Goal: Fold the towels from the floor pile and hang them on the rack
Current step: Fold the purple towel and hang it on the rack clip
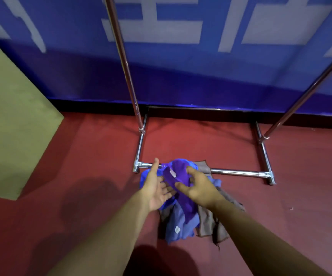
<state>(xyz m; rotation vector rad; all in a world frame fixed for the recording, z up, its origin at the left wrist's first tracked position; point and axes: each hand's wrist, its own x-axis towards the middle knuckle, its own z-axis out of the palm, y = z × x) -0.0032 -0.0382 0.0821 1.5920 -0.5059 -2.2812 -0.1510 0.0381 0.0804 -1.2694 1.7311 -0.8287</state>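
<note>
Blue wall [181,76] with pale markings across the whole top of the frame, red floor [81,156] below it, olive-green panel [11,116] down the left edge. Chrome rack [238,172] standing centre-right, two uprights running up out of frame, base bar low across the middle. Heap of towels [183,222] on the floor just below centre, draped partly over that base bar: purple towel [181,184] on top, lighter blue and grey-brown ones underneath. Both arms reaching in from the bottom edge. Left hand [157,188] palm up, fingers straight and relaxed, against the left side of the heap. Right hand [198,188] loosely spread over the purple towel, fingers bent but not clamped on anything.
</note>
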